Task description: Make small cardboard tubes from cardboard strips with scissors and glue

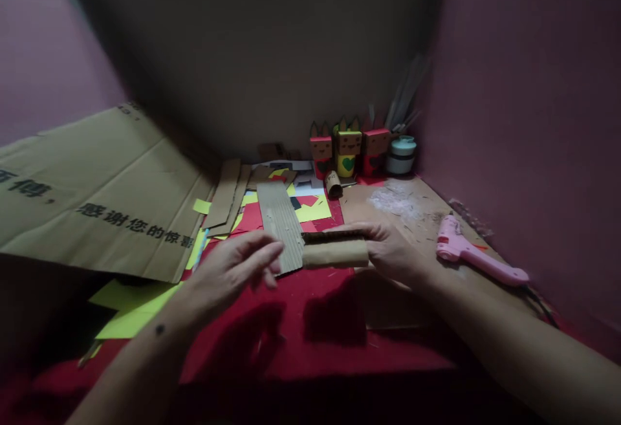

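Folded cardboard piece (336,254): smooth, matt outer face. Cardboard strip (279,221): matt, ribbed, rough, corrugation exposed. Printed cardboard sheet (111,185): matt, creased. Glue gun (480,263): smooth pink plastic, slightly glossy. Yellow paper (133,315): smooth, matt. Red bench covering (315,289): matt, apparently cloth. Pink wall (528,121): matt.

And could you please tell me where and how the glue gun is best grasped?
Probably by the slim handle, from above and the near side: the glue gun lies with its handle reaching toward the near right, apart from the thicker body, while the wall rises to its right.
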